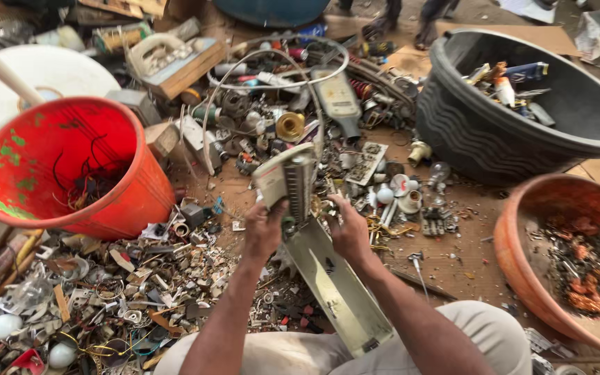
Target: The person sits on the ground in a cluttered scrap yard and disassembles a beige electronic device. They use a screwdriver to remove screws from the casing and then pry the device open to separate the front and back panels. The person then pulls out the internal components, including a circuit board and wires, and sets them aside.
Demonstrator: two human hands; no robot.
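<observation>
At the centre of the view, above the person's lap, the left hand (264, 229) and right hand (348, 232) each close around a long cream-coloured plastic casing with a ribbed grey end (314, 243), gripping it from opposite sides and holding it tilted over the ground. Below and to the left spreads a heap of mixed electronic scrap (126, 292). Further left stands a tipped red plastic bucket holding dark wires (71, 167). To the right sit a big black ribbed tub (494, 139) and an orange basin (522, 257).
</observation>
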